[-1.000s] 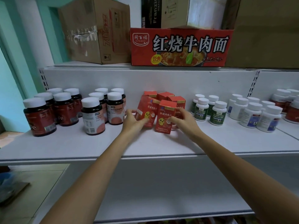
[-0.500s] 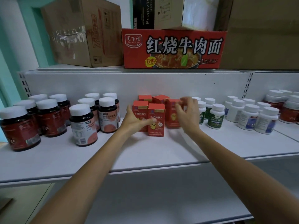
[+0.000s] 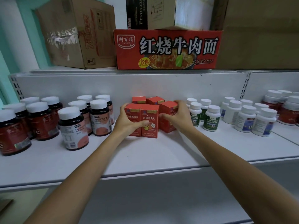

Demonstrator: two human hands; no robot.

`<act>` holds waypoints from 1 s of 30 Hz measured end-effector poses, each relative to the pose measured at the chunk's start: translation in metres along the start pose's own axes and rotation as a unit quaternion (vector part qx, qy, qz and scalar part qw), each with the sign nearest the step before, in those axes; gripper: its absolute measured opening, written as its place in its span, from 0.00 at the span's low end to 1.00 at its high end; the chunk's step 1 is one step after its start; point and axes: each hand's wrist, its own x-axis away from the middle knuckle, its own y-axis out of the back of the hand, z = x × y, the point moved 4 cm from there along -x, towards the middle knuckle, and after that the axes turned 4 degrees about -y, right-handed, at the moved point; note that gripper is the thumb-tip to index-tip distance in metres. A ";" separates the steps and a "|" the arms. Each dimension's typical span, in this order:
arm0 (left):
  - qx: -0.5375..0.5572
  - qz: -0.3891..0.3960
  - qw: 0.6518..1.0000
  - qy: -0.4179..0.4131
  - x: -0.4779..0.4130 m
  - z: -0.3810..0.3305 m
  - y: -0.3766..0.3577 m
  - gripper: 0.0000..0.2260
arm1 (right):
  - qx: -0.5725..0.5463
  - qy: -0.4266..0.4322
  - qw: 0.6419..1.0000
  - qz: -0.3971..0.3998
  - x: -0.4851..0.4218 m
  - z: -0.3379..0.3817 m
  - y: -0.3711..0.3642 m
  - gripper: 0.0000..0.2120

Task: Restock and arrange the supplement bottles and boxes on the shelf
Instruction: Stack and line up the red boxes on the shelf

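Fingers (image 3: 123, 107) of the left hand (image 3: 129, 122) curl round the left side of the front left red box (image 3: 135, 110), and the thumb lies across its face and reaches the front middle red box (image 3: 149, 118); the right hand (image 3: 178, 120) grips the right red box (image 3: 168, 106), fingers hooked over its top edge and thumb pressed on its left front corner.

All the small boxes are shut, so their contents do not show; the bottles are capped. On the upper shelf (image 3: 72, 71) the red noodle carton (image 3: 166, 49) stands open at the top; a black and brown box (image 3: 145, 12) rises behind or inside it, which of the two I cannot tell; brown cartons (image 3: 76, 34) stand beside it.

The three held boxes stand upright between the two hands, touching side by side, on the white shelf (image 3: 145, 157); two more red boxes (image 3: 154, 100) stand just behind them.

Each box is orange-red with Chinese lettering; the middle one shows a yellow cartoon figure. Dark bottles (image 3: 72, 126) with white caps stand to the left; white bottles with green labels (image 3: 212, 118) stand just right of the right hand.
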 end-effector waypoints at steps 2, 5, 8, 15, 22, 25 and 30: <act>0.036 0.008 0.999 0.012 0.001 0.002 0.003 0.39 | -0.017 -0.020 0.996 0.085 -0.009 0.002 -0.004 0.47; 0.073 0.002 0.996 0.047 -0.002 0.008 0.012 0.32 | -0.081 -0.012 0.973 0.216 -0.009 0.006 -0.009 0.47; 0.100 -0.012 0.992 0.076 -0.004 0.011 0.011 0.36 | -0.139 0.010 0.956 0.258 -0.008 0.008 -0.009 0.35; 0.113 -0.039 0.990 0.080 -0.011 0.010 -0.001 0.37 | -0.115 0.039 0.980 0.156 -0.005 -0.003 0.002 0.33; 0.121 -0.095 0.986 0.058 -0.014 0.006 -0.021 0.21 | -0.102 0.053 0.990 0.087 0.011 -0.003 0.035 0.35; 0.084 -0.128 0.987 0.046 -0.013 0.000 -0.028 0.25 | -0.132 0.042 0.981 0.135 0.022 0.000 0.042 0.29; -0.005 -0.142 0.989 0.036 -0.018 0.001 -0.033 0.34 | -0.088 0.051 0.977 0.185 0.041 0.005 0.023 0.32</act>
